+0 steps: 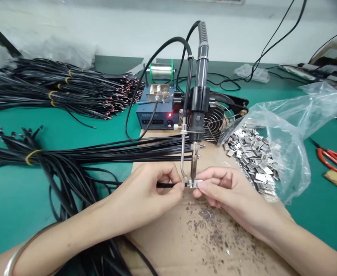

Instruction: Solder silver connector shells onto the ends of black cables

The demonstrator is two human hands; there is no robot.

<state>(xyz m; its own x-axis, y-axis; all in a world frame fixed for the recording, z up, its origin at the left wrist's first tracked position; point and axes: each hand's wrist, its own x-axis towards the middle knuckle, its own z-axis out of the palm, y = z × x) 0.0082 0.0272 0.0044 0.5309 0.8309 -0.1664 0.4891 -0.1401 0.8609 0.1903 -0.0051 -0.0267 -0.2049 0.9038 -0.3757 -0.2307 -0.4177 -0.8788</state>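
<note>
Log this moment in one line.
left hand: pinching cable | right hand: holding metal piece | soldering iron: tip at metal piece

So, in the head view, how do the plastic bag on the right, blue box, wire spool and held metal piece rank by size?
Largest to smallest, as they look:
1. plastic bag
2. blue box
3. wire spool
4. metal piece, in the right hand

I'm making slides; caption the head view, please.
Left hand holding a thin black cable, right hand a silvery metal connector, beneath an upright black soldering iron.
</note>
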